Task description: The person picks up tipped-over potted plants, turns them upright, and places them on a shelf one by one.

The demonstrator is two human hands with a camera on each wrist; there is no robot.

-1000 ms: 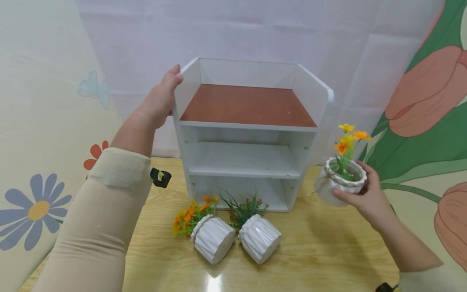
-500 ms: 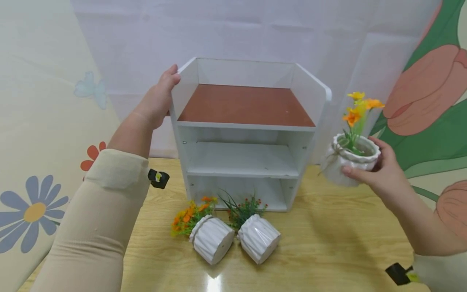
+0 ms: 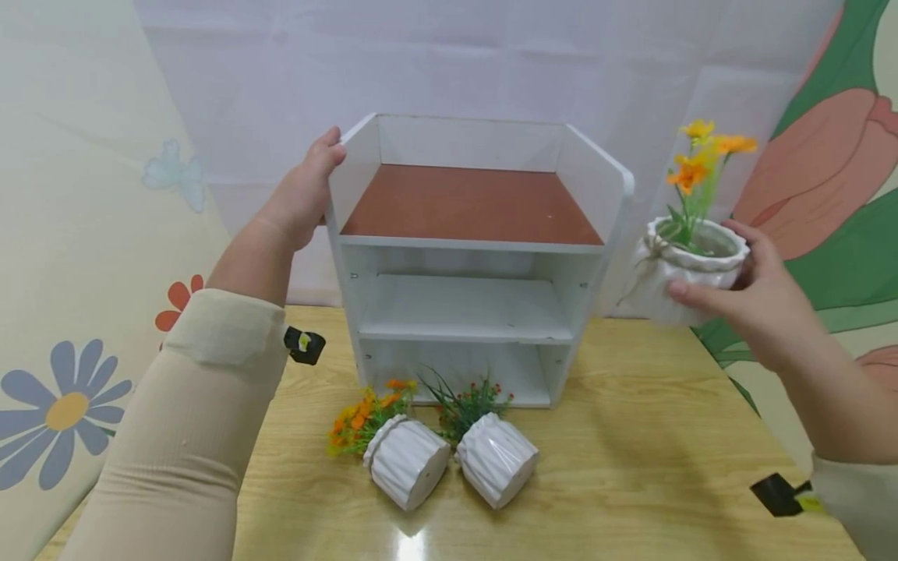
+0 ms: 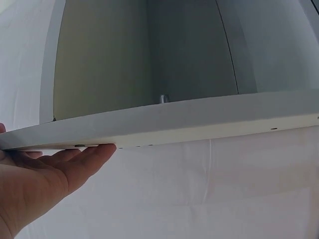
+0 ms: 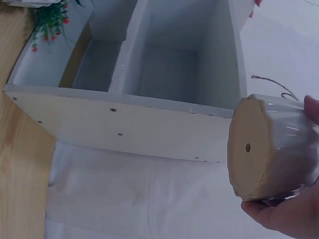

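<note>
My left hand (image 3: pixel 309 187) holds the upper left side of a white shelf unit (image 3: pixel 466 338) with a red-brown top board. In the left wrist view, straight fingers (image 4: pixel 92 162) lie along the panel's outer face, and a bit of another finger shows past its edge. To the right of the unit, my right hand (image 3: pixel 768 300) grips a white ceramic flowerpot (image 3: pixel 691 273) with orange and yellow flowers, held upright in the air. Its pale base with a hole (image 5: pixel 247 148) shows in the right wrist view.
Two more white pots lie tipped on the wooden table (image 3: pixel 631 467) before the unit. The left pot (image 3: pixel 407 460) has orange flowers; the right pot (image 3: pixel 496 460) has grass and red berries. A white cloth (image 3: pixel 463 54) hangs behind.
My right hand has raised the flowerpot and carried it a little to the right, away from the table. The left hand stays on the shelf unit, and the two tipped pots lie as before.
</note>
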